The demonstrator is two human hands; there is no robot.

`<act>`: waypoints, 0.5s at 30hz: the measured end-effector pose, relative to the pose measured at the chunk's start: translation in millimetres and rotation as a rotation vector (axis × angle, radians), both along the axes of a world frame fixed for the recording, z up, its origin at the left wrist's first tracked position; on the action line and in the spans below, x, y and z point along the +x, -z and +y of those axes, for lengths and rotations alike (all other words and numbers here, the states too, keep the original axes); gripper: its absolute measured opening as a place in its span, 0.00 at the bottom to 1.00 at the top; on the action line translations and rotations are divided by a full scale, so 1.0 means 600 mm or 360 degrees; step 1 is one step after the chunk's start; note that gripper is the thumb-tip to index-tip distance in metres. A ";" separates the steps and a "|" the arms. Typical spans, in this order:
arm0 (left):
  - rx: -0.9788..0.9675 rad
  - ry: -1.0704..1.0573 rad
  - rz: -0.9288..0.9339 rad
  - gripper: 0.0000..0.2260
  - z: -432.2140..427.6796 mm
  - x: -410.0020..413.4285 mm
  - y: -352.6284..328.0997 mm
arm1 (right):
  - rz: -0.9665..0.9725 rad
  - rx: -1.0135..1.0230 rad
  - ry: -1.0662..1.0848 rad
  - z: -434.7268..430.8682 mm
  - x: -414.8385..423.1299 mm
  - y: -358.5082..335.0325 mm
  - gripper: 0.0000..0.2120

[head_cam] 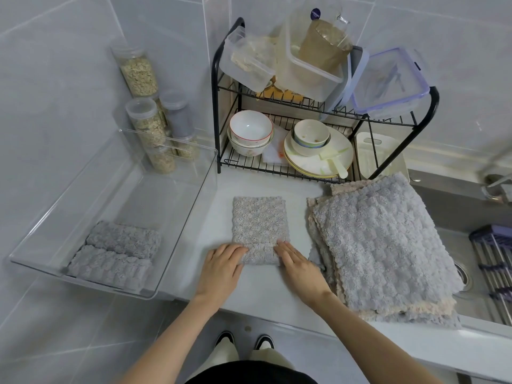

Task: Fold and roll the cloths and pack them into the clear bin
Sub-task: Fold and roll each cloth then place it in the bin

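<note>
Nearest, the left hand (pixel 221 266) is curling its fingers over the near end of the folded cloth (pixel 259 220), where a first turn of the roll is forming, while the right hand (pixel 297 266) is pressing that end with straighter fingers. Far left, the clear bin (pixel 182 234) is sitting on the table (pixel 257 286), holding two rolled cloths (pixel 123 239) side by side at its near end. Right of the hands, the stack of cloths (pixel 382 245) is lying flat beside the sink (pixel 457 217). Uneven pushing is likely going to skew or loosen the roll, and the right wrist is risking dragging the stack's edge
</note>
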State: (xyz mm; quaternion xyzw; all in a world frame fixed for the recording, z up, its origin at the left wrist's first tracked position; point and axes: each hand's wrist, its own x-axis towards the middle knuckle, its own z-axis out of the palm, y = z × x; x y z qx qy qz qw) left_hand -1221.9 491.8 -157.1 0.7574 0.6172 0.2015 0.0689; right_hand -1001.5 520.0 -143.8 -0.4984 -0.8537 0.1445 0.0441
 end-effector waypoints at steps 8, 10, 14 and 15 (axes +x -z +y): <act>-0.0359 -0.0131 -0.0194 0.17 0.013 -0.014 -0.019 | 0.0429 -0.0391 0.0402 0.021 0.016 -0.032 0.14; -0.0436 -0.0254 -0.0325 0.13 0.014 -0.010 -0.022 | 0.0439 -0.0507 0.0534 0.029 0.017 -0.035 0.11; -0.0619 -0.0466 -0.0485 0.13 0.018 -0.003 -0.023 | 0.0381 -0.0636 0.0712 0.035 0.006 -0.028 0.12; -0.0641 -0.0506 -0.0476 0.13 0.020 -0.002 -0.022 | 0.0358 -0.0627 0.0768 0.037 0.001 -0.024 0.13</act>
